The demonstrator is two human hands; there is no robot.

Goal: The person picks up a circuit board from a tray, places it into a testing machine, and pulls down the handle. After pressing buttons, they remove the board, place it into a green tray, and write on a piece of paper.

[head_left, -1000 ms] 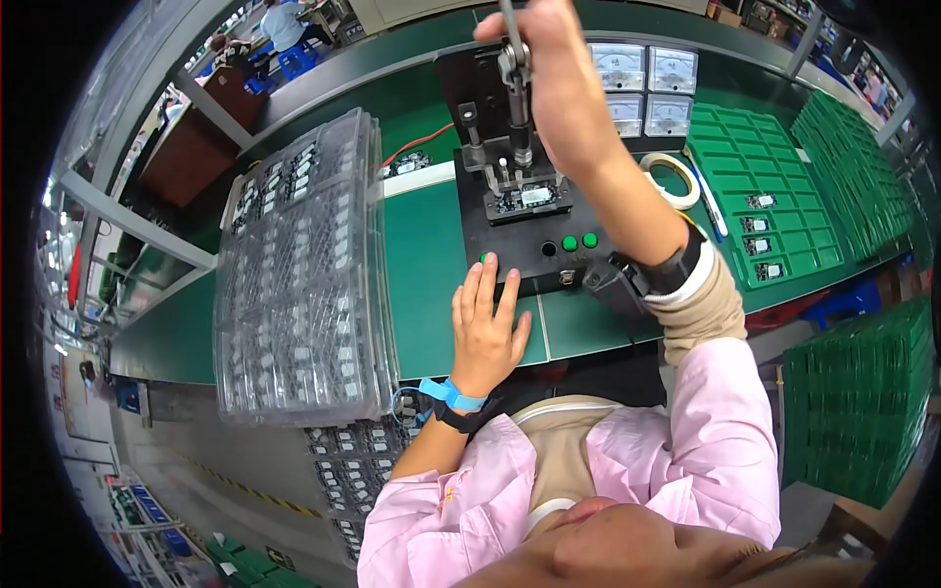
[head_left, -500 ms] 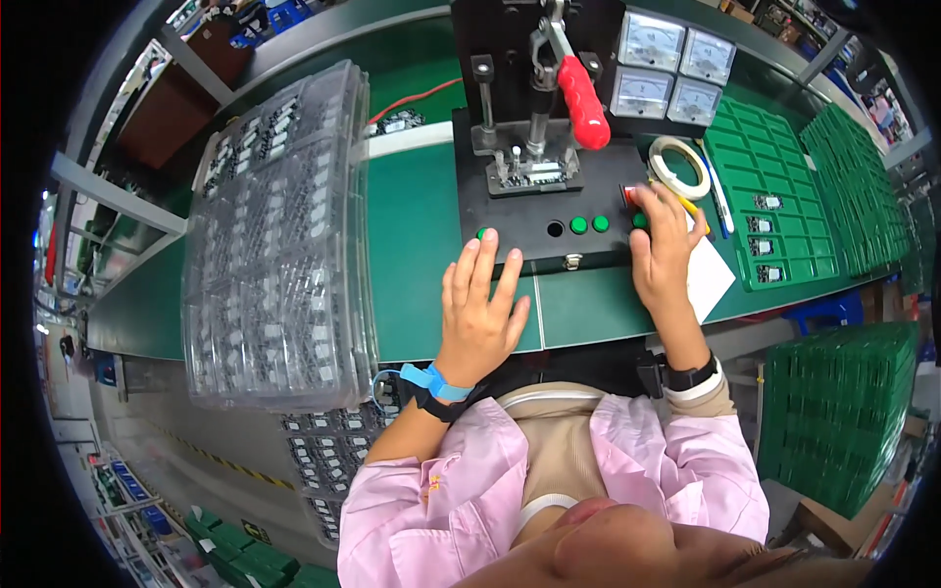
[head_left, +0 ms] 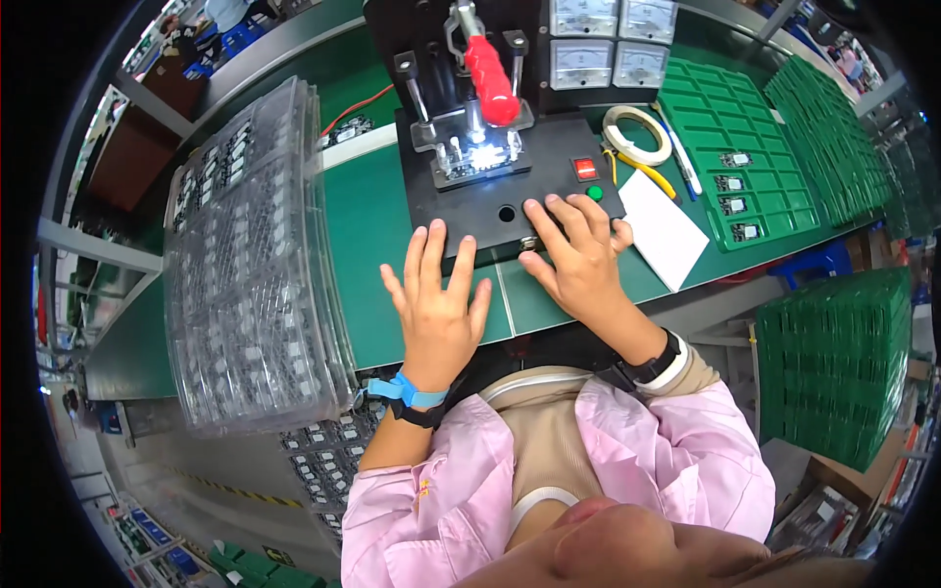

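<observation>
A black test fixture stands on the bench before me, with a red-handled toggle clamp above it. Under the clamp's clear plate, a circuit board glows with a bright white light. My left hand is open, fingers spread, its fingertips at the fixture's front left edge. My right hand is open too, with fingertips on the fixture's front panel, covering some of its buttons. One green button and a red rocker switch show beyond those fingers.
Clear plastic trays of small boards are piled on the left. To the right lie white paper, a tape roll, yellow-handled pliers, a pen and a green tray with several boards. Panel meters stand behind.
The white light under the clamp has come on. My right hand has moved from the red switch to the front buttons. The whole view has shifted, with the fixture now further left.
</observation>
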